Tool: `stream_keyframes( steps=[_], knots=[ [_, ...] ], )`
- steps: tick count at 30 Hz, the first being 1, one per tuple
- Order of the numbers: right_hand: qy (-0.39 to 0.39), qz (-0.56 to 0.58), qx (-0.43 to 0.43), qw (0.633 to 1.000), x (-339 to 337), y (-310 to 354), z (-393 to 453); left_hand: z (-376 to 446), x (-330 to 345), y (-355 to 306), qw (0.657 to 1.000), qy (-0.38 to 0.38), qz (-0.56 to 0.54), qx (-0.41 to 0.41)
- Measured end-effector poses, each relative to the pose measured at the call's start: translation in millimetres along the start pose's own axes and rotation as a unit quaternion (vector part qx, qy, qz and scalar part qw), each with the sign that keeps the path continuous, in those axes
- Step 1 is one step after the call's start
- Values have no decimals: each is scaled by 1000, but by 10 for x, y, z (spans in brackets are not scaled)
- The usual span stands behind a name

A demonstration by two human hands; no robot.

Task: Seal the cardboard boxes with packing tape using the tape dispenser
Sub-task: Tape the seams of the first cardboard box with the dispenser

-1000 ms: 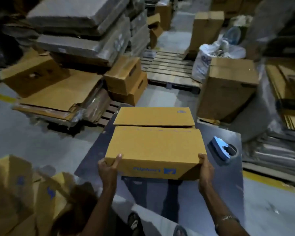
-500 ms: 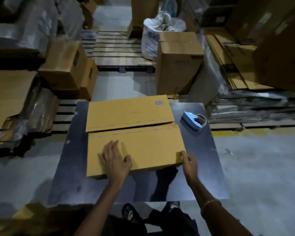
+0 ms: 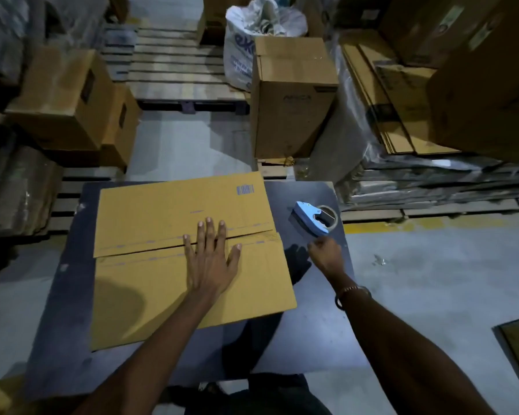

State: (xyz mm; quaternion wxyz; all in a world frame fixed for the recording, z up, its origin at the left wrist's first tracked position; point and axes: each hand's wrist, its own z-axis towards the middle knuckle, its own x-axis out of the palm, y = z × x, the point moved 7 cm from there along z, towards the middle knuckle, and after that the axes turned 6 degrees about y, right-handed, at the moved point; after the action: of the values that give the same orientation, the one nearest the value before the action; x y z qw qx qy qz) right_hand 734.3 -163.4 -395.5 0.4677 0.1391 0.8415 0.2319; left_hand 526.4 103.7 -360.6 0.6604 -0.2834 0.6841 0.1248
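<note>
We see the cardboard box (image 3: 189, 259) lying in the middle of the frame on the dark desk (image 3: 312, 333), its two top flaps folded down and meeting along a seam that runs across it from left to right. No tape shows on that seam, so we judge the sealing has not begun: the flaps are closed, and the taping, the cutting and any further boxes are left.

Our left hand (image 3: 212, 262) lies flat on the box with fingers straight and spread, pressing across the seam and holding both flaps down. Our right hand (image 3: 327, 256) is at the right of the box, fingers curled loosely and holding nothing, just short of the tape dispenser (image 3: 313, 217), which sits on the desk at the right of centre, not yet picked up.

The box is plain tan corrugated board, matt and smooth, with sharp straight edges, faint blue dashed lines along the flap edges and a small blue barcode near its upper right corner. The dispenser has a pale blue, hard, glossy body, wedge-shaped, with a round roll of tape at its far end. The desk top is flat, dark and slightly shiny.
</note>
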Motion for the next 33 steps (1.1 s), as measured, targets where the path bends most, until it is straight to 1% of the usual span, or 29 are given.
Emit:
stream_keyframes(
  steps=[5,7,9,11,13,16,20,22,23,24,25,26,27,29,30,31,33],
  knots=[
    [-54,-110,-42,992,-190,112,636,-10,12,-20,999,-2,34,-11],
    [-45,-154,-25,987,-168,120,777,-17,-4,-36,999,-3,38,-16],
    [-18,-227,9,974,-80,81,881,-14,-11,-56,999,-3,37,-18],
    [14,-263,-2,965,31,50,958,-13,-19,-56,999,-5,36,-19],
    [24,-257,-17,966,43,45,1039,-10,-13,-50,999,-4,36,-21],
    [19,-246,-26,969,-60,81,1090,-13,-23,-51,999,-4,26,-22],
    [2,-203,-85,976,-285,388,895,-19,-63,-51,1000,9,17,-17],
    [-9,-182,-130,974,-426,603,721,-15,-92,-31,1000,17,-17,-18],
    [-13,-178,-160,971,-497,726,615,1,-120,-4,998,16,-53,-27],
    [-14,-178,-194,965,-563,852,491,17,-171,18,993,10,-111,-41],
    [-11,-179,-228,957,-614,975,356,39,-243,41,981,3,-184,-63],
    [-8,-184,-259,948,-657,1107,208,68,-323,75,959,-1,-269,-87],
    [-2,-190,-284,940,-686,1255,36,104,-412,106,925,-2,-363,-115],
    [17,-209,-323,923,-683,1557,-317,182,-594,143,810,11,-570,-137],
    [27,-220,-340,914,-635,1716,-492,212,-728,182,769,10,-627,-124],
    [39,-228,-353,906,-576,1846,-646,239,-836,218,751,23,-652,-103],
    [79,-231,-375,895,-397,2051,-904,238,-998,284,700,92,-705,-69]
  ],
)
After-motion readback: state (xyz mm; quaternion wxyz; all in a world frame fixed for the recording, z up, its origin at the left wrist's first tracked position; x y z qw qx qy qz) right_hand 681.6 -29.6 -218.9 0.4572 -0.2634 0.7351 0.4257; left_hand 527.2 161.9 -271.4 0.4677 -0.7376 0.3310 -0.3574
